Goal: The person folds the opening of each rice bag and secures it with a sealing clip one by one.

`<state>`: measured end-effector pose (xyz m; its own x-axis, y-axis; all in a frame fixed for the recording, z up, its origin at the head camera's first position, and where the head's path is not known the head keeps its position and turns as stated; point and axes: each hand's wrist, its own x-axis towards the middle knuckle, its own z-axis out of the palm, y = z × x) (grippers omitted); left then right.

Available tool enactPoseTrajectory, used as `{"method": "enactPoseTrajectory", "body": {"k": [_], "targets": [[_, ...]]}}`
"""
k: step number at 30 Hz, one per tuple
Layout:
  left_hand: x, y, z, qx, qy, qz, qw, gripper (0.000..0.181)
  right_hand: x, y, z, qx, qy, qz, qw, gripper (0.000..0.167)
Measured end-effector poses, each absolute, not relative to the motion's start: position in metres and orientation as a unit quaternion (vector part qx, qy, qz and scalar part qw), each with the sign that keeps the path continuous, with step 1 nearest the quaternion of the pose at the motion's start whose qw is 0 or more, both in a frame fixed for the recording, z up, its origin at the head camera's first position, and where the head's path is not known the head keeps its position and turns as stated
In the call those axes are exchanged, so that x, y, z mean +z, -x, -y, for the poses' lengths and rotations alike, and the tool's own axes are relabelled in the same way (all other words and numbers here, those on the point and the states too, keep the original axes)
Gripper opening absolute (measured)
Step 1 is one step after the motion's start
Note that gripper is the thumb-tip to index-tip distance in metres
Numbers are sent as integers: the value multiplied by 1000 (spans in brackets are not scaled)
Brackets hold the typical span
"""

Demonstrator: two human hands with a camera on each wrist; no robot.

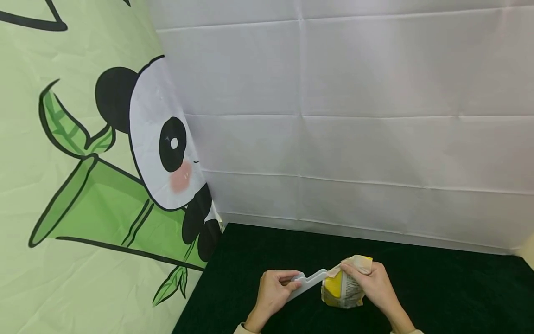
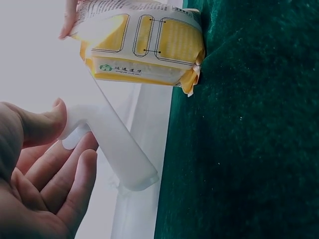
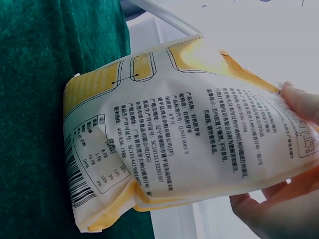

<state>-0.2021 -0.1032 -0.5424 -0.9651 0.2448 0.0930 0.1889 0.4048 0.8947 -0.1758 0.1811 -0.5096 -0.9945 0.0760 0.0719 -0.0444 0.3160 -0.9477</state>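
My left hand (image 1: 273, 291) pinches a white plastic bag clip (image 1: 309, 281) between thumb and fingers, and the clip's long arm (image 2: 119, 149) shows in the left wrist view. To its right, my right hand (image 1: 378, 284) grips the gathered top of a yellow and white food bag (image 1: 345, 291), which hangs bulging below the fingers. Printed text and a barcode cover the bag's face (image 3: 149, 134) in the right wrist view. The clip's far end meets or nearly meets the bag's neck; whether they touch, I cannot tell.
Beneath both hands lies a dark green cloth-covered table (image 1: 271, 246). A creased white cloth wall (image 1: 354, 139) rises behind it. On the left hangs a pale green sheet (image 1: 62, 278) printed with a panda and bamboo.
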Motion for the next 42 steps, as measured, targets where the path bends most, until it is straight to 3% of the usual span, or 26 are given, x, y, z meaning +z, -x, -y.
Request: {"method": "enactPoseTrajectory", "body": {"k": [42], "targets": [[-541, 207, 83, 541, -144, -828, 7, 20, -511, 175, -180, 577, 1, 815, 56, 20]]}}
